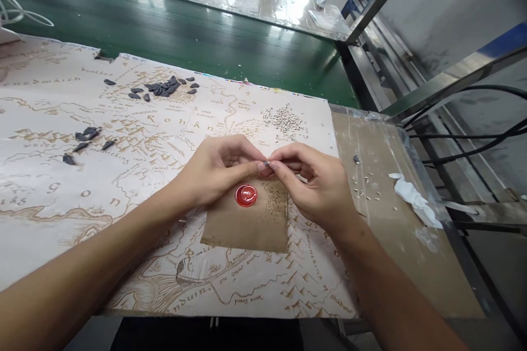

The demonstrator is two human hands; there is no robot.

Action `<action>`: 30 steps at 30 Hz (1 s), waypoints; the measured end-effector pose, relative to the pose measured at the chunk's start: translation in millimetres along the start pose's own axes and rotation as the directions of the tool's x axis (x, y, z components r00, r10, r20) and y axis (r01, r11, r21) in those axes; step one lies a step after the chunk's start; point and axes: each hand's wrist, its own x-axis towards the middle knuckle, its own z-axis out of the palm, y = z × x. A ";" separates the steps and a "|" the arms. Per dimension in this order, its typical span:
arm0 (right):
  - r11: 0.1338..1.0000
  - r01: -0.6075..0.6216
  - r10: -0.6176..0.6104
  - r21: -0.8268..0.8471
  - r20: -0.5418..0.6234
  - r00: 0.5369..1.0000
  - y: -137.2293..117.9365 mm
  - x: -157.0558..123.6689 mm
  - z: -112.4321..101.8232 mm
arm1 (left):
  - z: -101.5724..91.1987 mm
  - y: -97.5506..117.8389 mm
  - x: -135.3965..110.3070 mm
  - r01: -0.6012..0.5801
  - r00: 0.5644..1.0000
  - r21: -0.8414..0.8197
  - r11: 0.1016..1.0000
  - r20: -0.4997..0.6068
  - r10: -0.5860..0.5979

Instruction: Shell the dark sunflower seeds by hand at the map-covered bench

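Note:
My left hand (218, 170) and my right hand (315, 184) meet fingertip to fingertip over the table, both pinched on one tiny dark piece (266, 164). Directly below them lies a brown paper envelope (247, 225) bearing a round red wax seal (246, 195). A spread of tiny pale bits (284, 120) lies just beyond the hands. Small dark flat pieces (164, 88) are heaped farther back to the left, with a few more dark pieces (86, 137) at the left.
A printed map sheet (61, 192) covers the table. A green conveyor belt (185, 33) runs behind it. A crumpled white tissue (414, 197) lies on the brown board (391, 252) at right. Black cables (465, 137) and metal rails (436, 82) run along the right side.

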 end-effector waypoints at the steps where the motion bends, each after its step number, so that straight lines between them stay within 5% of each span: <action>1: 1.000 -0.008 0.008 -0.001 -0.001 1.000 -0.3 -0.3 0.2 | 0.2 -0.4 -0.1 0.002 1.000 0.005 1.000 -0.004 -0.002; 22: 0.993 0.052 -0.051 -0.106 0.012 0.999 -2.8 0.4 -0.9 | 2.2 -2.4 -1.0 0.002 0.999 0.024 1.000 -0.033 -0.001; 30: 0.972 -0.076 0.084 0.225 -0.027 0.996 0.9 2.4 -1.2 | -1.7 1.7 1.3 -0.027 0.998 0.004 1.000 -0.054 0.027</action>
